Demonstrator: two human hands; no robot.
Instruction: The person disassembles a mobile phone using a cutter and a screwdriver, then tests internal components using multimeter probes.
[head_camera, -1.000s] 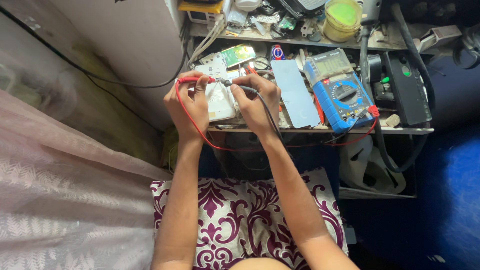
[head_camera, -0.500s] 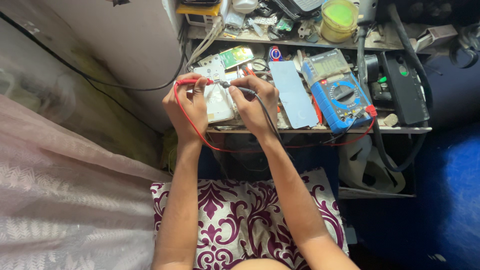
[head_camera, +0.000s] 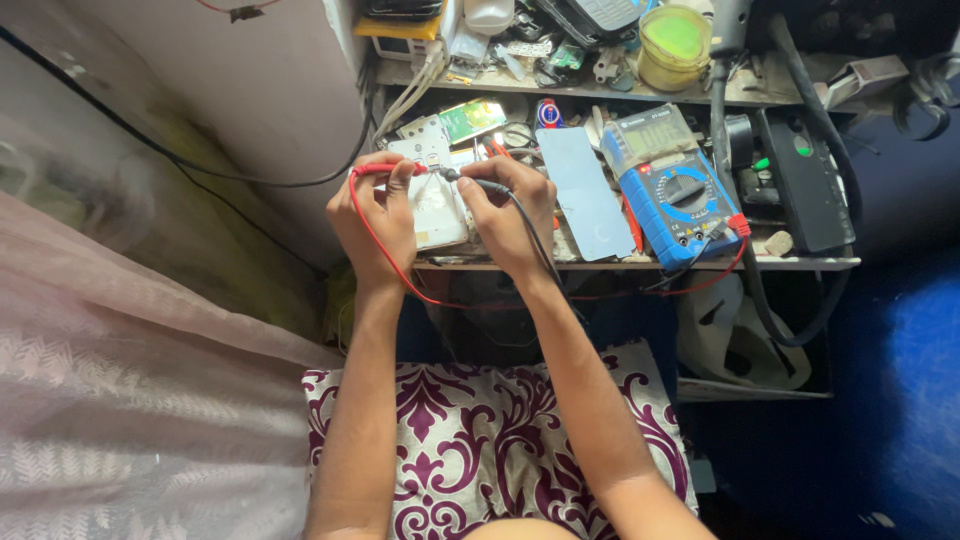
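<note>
My left hand (head_camera: 375, 215) grips a red test probe (head_camera: 375, 170) whose red lead loops down past my wrist. My right hand (head_camera: 510, 212) grips a black test probe (head_camera: 475, 183) with a black lead running along my forearm. Both probe tips meet over an opened white phone (head_camera: 438, 208) lying between my hands on the wooden bench (head_camera: 640, 263). A blue multimeter (head_camera: 672, 185) lies to the right of my right hand, its leads plugged in at the lower edge.
A pale blue phone back panel (head_camera: 588, 195) lies between my right hand and the meter. A black box (head_camera: 805, 180), cables, a yellow-green tub (head_camera: 675, 45) and small parts crowd the bench. A purple-and-white cushion (head_camera: 480, 450) lies under my forearms.
Both hands stay on the probes over the white phone; the probe tips have shifted only slightly. The view has barely drifted.
</note>
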